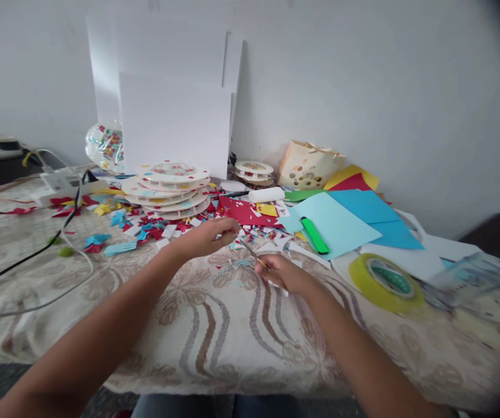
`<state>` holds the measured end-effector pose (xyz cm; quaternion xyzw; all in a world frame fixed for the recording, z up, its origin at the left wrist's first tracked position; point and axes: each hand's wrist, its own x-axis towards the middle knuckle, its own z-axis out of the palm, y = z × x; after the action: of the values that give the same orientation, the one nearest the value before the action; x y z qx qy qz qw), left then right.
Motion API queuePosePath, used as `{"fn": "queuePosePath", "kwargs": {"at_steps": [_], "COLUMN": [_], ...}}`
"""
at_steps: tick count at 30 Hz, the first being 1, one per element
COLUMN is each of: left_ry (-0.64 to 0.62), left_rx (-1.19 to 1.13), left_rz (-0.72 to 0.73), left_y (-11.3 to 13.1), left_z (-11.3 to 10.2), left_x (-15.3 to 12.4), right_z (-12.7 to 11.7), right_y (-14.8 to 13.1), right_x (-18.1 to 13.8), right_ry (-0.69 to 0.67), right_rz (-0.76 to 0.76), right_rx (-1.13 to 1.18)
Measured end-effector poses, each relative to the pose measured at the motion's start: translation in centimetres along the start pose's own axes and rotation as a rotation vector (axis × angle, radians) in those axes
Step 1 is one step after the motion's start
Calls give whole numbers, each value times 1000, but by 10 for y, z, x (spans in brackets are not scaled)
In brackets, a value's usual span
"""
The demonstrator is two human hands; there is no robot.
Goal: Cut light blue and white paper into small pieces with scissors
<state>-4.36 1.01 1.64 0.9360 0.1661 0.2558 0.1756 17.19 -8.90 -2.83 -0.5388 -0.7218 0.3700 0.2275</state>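
Observation:
My right hand (287, 274) is closed around a pair of scissors (250, 249), whose blades point up and left toward my other hand. My left hand (213, 235) has its fingers pinched together near the scissor tips; what they hold, if anything, is too small to make out. Behind both hands lie paper scraps (169, 231) in white, red, blue and yellow. A red sheet of paper (243, 211) rests just beyond them. White paper offcuts (306, 253) lie beside my right hand.
A stack of decorated round discs (166, 197) stands at the back left, before white boards (175, 122). On the right are blue sheets (374, 212), a green highlighter (315, 235) and a tape roll (384, 281). Cables (86, 255) cross the left. A gift bag (308, 165) leans against the wall.

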Motion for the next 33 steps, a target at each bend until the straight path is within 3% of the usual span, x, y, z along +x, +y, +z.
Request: {"fn": "queuePosePath", "kwargs": {"at_steps": [6, 13, 26, 33], "left_ry": [18, 64, 79, 63], "left_rx": [42, 69, -122, -236], "left_rz": [55, 116, 155, 54], "left_y": [-3, -2, -7, -13], "left_z": [2, 3, 7, 14], "left_x": [1, 2, 5, 5], "right_z": [-2, -3, -4, 0], "right_y": [7, 6, 12, 16], "right_x": [1, 0, 0, 6], "right_ry": [-66, -49, -125, -131], "right_rz": [-63, -35, -4, 11], "right_rx": [68, 38, 162, 295]}}
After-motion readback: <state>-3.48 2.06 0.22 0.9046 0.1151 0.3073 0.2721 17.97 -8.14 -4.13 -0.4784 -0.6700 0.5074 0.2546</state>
